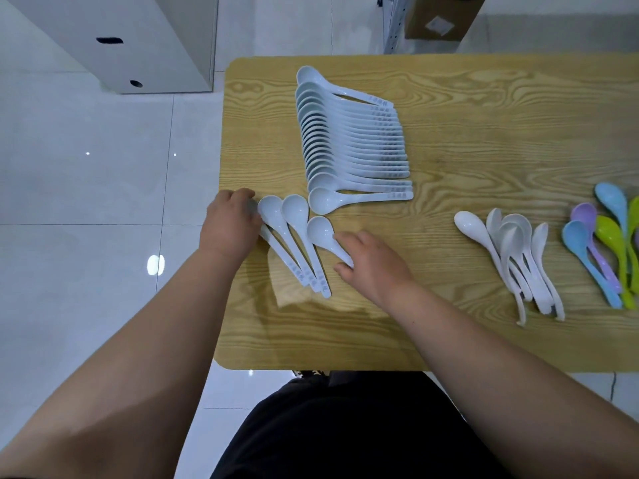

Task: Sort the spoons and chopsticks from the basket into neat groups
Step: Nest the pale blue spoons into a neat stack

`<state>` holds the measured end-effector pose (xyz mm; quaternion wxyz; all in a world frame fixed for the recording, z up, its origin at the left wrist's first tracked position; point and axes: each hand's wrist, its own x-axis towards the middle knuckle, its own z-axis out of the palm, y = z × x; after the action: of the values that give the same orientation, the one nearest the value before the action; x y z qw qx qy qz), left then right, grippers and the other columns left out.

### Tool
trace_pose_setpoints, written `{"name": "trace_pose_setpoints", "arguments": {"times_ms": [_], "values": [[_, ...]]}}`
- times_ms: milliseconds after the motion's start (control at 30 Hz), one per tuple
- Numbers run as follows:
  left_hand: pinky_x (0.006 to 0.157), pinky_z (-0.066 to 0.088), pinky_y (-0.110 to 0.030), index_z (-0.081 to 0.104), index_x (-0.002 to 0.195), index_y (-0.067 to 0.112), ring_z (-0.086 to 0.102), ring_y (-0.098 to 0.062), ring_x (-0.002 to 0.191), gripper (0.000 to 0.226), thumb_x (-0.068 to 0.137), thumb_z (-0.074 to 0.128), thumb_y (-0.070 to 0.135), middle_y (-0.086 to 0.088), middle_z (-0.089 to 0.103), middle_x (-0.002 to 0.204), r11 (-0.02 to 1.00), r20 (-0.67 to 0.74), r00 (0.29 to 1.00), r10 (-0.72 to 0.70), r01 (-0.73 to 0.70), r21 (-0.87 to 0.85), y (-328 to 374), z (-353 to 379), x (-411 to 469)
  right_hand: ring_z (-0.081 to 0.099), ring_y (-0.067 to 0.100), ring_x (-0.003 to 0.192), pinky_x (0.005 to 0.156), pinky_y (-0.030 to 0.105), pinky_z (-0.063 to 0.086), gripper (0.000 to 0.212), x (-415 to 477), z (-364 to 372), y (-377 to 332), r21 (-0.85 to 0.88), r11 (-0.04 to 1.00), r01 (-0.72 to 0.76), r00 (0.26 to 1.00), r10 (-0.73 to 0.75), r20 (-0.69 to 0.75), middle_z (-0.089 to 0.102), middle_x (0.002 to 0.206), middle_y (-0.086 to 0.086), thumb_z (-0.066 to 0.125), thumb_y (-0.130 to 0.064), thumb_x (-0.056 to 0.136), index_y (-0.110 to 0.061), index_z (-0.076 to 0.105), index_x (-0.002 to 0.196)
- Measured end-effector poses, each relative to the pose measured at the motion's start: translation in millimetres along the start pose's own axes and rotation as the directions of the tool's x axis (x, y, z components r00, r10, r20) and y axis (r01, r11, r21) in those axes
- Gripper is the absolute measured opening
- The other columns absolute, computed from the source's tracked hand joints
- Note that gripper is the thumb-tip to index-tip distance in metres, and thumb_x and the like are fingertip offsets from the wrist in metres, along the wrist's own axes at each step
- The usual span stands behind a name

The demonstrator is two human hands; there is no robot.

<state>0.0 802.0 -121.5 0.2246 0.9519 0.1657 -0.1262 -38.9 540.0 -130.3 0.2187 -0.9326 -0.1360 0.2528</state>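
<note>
Upper left of the frame: a white cabinet on pale floor tiles. Across centre and right, a wooden table, seen from above.

At its left edge, the left hand, knuckles up, fingers bent down onto a small fan of loose spoons — pale, bowls toward the top of the frame, printed handles slanting to the lower right. Cannot tell whether gripping or only pressing; fingertips hidden under the hand.

Just above and right of the fan, a long row of spoons of the same pale kind, neatly overlapped, bowls left, handles right, running from upper centre down to mid-frame.

Below the row's last bowl, a single spoon, bowl toward the upper left — its handle pinched between thumb and forefinger of the right hand.

Well apart to the right, a looser heap of white spoons, several on their sides, handles toward the bottom of the frame. At the far right edge, coloured spoons in blue, purple and green, partly cut off.

Top right, a cardboard box on the floor beyond the table.
</note>
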Motion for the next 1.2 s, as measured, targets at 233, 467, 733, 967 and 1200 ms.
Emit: {"name": "trace_pose_setpoints", "arguments": {"times_ms": [233,467,733,967,1200], "values": [[0.061,0.041,-0.029,0.063,0.109,0.019,0.059,-0.023,0.084,0.031,0.086,0.048,0.005,-0.001,0.064,0.099,0.966,0.104,0.984,-0.144,0.162,-0.202,-20,-1,-20,0.056,0.025,0.104,0.082,0.038,0.051,0.048,-5,11,-18,0.195,0.972,-0.127,0.989,0.139,-0.048,0.047,0.134,0.004,0.051,-0.017,0.092,-0.031,0.049,0.138],[0.07,0.053,-0.035,0.065,0.087,0.025,0.064,-0.019,0.085,0.016,0.075,0.057,0.026,0.004,0.068,0.093,0.614,0.184,0.913,-0.364,0.384,-0.69,-38,-6,-60,0.048,0.021,0.078,0.066,0.028,0.036,0.042,9,23,-58,0.191,0.979,-0.071,0.98,0.105,-0.171,0.046,0.127,0.009,0.053,-0.018,0.095,-0.027,0.05,0.137],[0.075,0.063,-0.04,0.07,0.107,0.007,0.074,-0.027,0.075,0.03,0.091,0.046,0.0,-0.01,0.073,0.096,0.085,0.391,0.855,-0.341,0.443,-0.892,-48,-1,-78,0.056,0.028,0.09,0.078,0.037,0.052,0.035,25,39,-81,0.126,0.99,-0.058,0.99,0.074,-0.121,0.041,0.123,0.009,0.063,-0.013,0.09,-0.017,0.053,0.123],[0.064,0.051,-0.034,0.059,0.1,0.006,0.056,-0.018,0.057,0.009,0.095,0.051,0.006,-0.006,0.058,0.071,-0.164,0.521,0.822,-0.229,0.495,-0.853,-52,-9,-101,0.058,0.019,0.093,0.074,0.027,0.042,0.027,0,41,-75,0.314,0.939,-0.144,0.982,0.175,-0.072,0.057,0.105,-0.003,0.058,-0.016,0.091,-0.027,0.062,0.115],[0.071,0.054,-0.033,0.067,0.106,0.01,0.064,-0.02,0.078,0.015,0.094,0.064,0.019,-0.009,0.065,0.096,-0.204,0.532,0.808,-0.254,0.493,-0.846,-59,-20,-125,0.066,-0.005,0.077,0.063,0.006,0.046,0.025,-62,20,-95,0.684,0.726,-0.066,0.995,0.104,-0.014,0.073,0.087,-0.021,0.076,-0.02,0.085,-0.045,0.074,0.091]]}}
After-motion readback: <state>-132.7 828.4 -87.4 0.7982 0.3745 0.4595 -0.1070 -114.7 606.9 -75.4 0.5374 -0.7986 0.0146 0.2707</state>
